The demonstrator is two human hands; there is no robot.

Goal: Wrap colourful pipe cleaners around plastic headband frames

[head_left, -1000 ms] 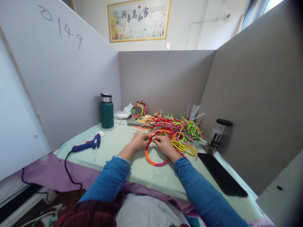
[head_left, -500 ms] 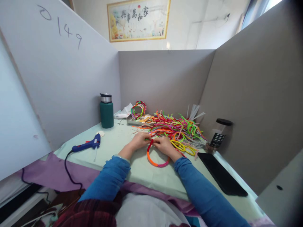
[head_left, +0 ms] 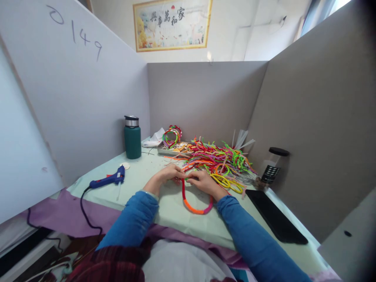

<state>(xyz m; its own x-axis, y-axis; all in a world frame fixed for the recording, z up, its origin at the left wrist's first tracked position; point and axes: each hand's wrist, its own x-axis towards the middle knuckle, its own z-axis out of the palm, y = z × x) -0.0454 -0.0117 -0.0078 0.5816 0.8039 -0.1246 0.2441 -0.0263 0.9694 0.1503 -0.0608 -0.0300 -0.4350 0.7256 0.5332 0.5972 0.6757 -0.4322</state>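
A ring wrapped in fuzzy pipe cleaner (head_left: 194,212), with red, orange and magenta sections, hangs low over the table in front of me. My left hand (head_left: 170,173) pinches its upper end at the red section. Close beside it, my right hand (head_left: 203,182) has its fingers closed at the top of the same ring. A small bit of green pipe cleaner shows between the fingertips; my fingers hide most of it. Behind both hands lies a big tangled pile of coloured pipe cleaners (head_left: 211,154).
A blue glue gun (head_left: 107,181) with a cord lies left, near a green bottle (head_left: 132,141). At the back, a metal tray (head_left: 173,152) holds several finished-looking rings. Yellow loops (head_left: 223,181), a black phone-like slab (head_left: 276,216) and a dark-lidded jar (head_left: 272,168) are right.
The ring has turned and dropped slightly toward me, its bottom lower. My left hand has shifted a little left, and a green bit now shows between the fingertips.
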